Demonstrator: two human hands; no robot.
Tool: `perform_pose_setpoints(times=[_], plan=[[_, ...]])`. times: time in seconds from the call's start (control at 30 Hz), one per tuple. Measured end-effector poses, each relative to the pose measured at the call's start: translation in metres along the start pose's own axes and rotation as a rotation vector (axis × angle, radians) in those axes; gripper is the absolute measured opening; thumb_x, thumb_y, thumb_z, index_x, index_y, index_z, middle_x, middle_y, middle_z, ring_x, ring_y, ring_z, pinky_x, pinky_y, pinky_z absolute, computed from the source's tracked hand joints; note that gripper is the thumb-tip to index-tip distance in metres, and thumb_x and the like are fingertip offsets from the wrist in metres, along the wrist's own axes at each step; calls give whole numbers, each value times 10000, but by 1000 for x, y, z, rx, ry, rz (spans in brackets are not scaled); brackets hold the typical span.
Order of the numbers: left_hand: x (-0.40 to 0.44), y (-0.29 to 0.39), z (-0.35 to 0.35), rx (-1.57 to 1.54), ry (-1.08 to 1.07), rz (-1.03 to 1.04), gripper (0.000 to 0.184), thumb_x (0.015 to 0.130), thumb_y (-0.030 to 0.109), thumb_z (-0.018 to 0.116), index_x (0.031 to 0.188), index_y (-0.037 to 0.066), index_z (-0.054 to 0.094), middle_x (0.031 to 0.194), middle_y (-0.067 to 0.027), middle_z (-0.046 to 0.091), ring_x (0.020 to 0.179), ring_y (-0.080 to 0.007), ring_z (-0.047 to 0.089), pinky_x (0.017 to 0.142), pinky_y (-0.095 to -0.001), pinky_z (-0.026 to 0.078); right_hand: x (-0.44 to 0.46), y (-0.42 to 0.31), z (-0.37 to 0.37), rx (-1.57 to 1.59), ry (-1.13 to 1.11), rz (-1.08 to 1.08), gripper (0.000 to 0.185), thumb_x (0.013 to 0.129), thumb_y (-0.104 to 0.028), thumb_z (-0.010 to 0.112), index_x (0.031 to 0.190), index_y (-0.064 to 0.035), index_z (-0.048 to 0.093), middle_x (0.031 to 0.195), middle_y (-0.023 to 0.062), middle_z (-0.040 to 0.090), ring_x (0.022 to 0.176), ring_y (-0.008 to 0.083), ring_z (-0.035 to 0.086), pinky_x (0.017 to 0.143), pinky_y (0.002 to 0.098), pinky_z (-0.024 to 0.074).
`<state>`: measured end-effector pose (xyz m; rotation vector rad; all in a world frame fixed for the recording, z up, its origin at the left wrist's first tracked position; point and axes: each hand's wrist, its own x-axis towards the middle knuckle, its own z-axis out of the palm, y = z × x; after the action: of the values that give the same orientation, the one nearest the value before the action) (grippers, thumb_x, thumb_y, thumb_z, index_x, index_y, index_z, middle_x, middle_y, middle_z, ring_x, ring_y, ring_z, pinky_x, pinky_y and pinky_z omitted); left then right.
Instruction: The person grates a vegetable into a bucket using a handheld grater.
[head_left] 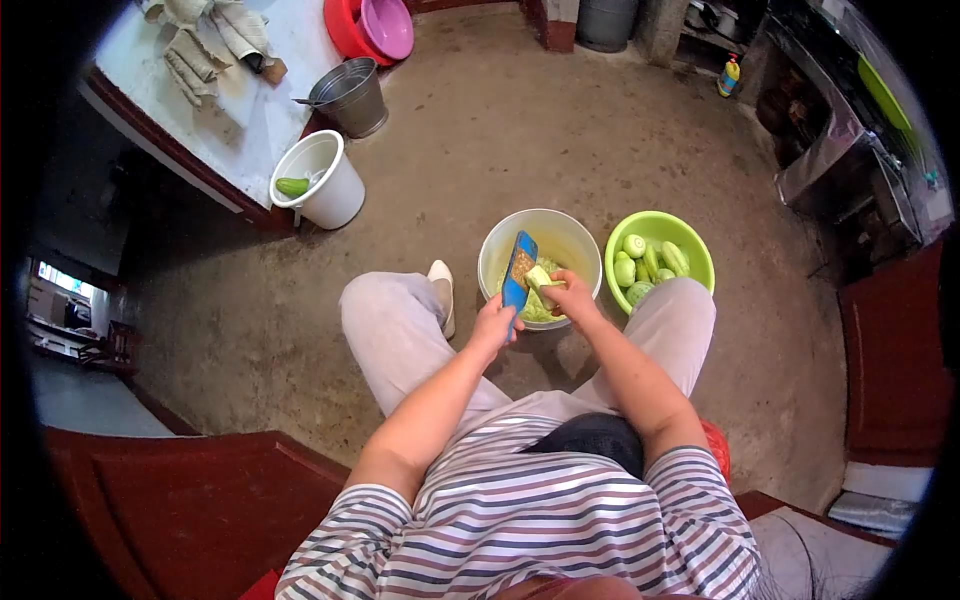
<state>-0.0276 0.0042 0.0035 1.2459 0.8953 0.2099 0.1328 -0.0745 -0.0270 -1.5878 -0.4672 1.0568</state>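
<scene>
My left hand (pixel 494 327) is wrapped round the handle of a blue grater (pixel 519 272), which slants up over a white bucket (pixel 490 250). In my right hand (pixel 572 298) is a pale green piece of squash (pixel 539 276), held against or very close to the grater's face. Light green shreds (pixel 543 312) lie inside the bucket below. Beside it on the right, a lime green basin (pixel 705 262) holds several green squashes (pixel 650 262), some whole and some apparently peeled. My fingers partly cover the squash piece.
Left of me stands a white pail (pixel 345 195) with a green squash (pixel 292 187) in it. Behind it are a metal bucket (pixel 352 98) and red and pink basins (pixel 388 28). A yellow bottle (pixel 729 76) stands by the stove area at the far right.
</scene>
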Motion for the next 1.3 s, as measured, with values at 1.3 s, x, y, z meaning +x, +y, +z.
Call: perform_pose_setpoints(times=[1.3], plan=[[-16, 2, 14, 63, -110, -5, 274, 825, 104, 434, 1097, 99, 466, 605, -39, 510, 394, -93, 419, 347, -225, 317, 15, 9, -18, -664, 408, -145, 415, 764, -232, 584, 1117, -47, 470, 813, 192, 610, 747, 360, 589, 678, 419, 456]])
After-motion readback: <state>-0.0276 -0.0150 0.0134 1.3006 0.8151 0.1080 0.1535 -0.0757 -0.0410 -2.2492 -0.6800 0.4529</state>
